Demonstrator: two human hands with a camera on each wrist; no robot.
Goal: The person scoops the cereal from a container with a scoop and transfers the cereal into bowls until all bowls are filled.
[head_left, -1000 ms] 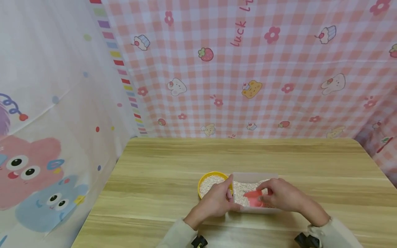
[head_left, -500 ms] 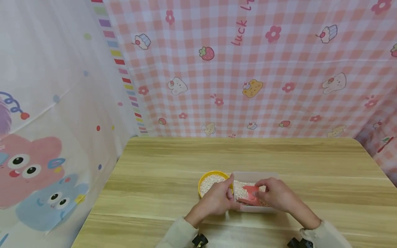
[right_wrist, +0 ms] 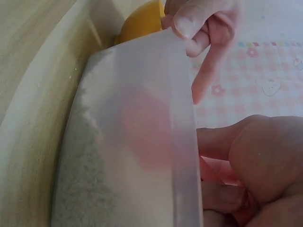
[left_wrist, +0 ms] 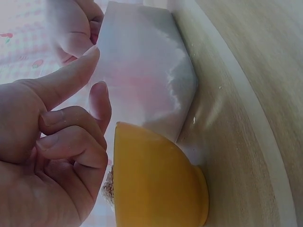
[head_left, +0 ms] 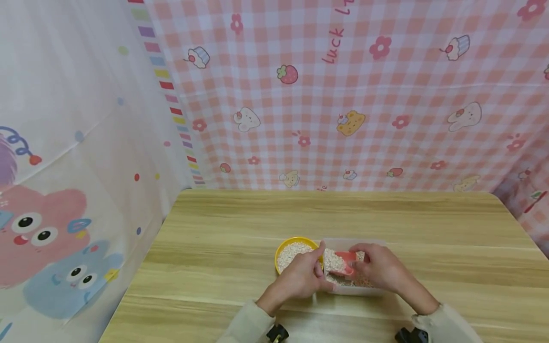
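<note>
My right hand (head_left: 381,267) grips a pink-red scoop (head_left: 346,261) inside a translucent plastic box (head_left: 358,290) of pale oat flakes. Flakes are heaped on the scoop's left side. Through the box wall in the right wrist view the scoop is a pink blur, its held part (right_wrist: 222,172) between thumb and fingers. With thumb and forefinger my left hand (head_left: 298,276) holds the box's left end at the rim; its other fingers curl inward in the left wrist view. Just left of the box stands a yellow bowl (left_wrist: 156,179), filled with flakes (head_left: 293,252) and partly hidden by that hand.
The wooden table (head_left: 227,214) carries the box and bowl near its front. A few loose flakes (left_wrist: 194,120) lie on the wood beside the box. A pink checked cloth (head_left: 309,105) hangs behind, and a white patterned cloth (head_left: 94,157) hangs at left.
The scoop has shifted left and away from me within the box, and flakes now pile on it. My right hand moved with it; my left hand stays at the box's end.
</note>
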